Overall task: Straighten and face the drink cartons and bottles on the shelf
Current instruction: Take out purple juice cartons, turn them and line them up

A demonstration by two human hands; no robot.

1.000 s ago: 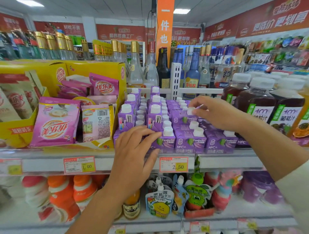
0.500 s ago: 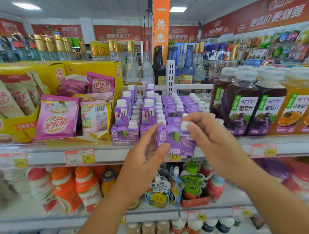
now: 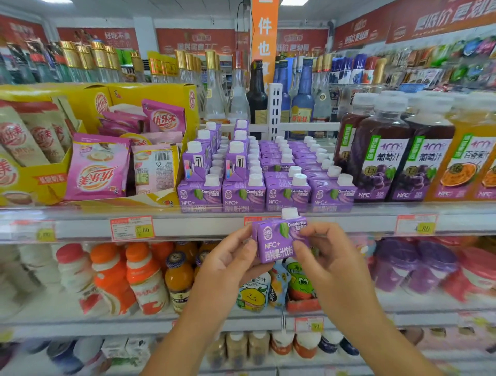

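Both hands' fingers [image 3: 302,248] pinch one purple carton [image 3: 277,238] between them.

The scene was bright and evenly lit by ceiling panels [image 3: 295,2] at the top of the frame, with almost no shadows. The centre was sharp; the lower shelves and both side edges were smeared by blur. Wide-angle distortion bowed the shelf rail [image 3: 80,228], which carried pale glare.
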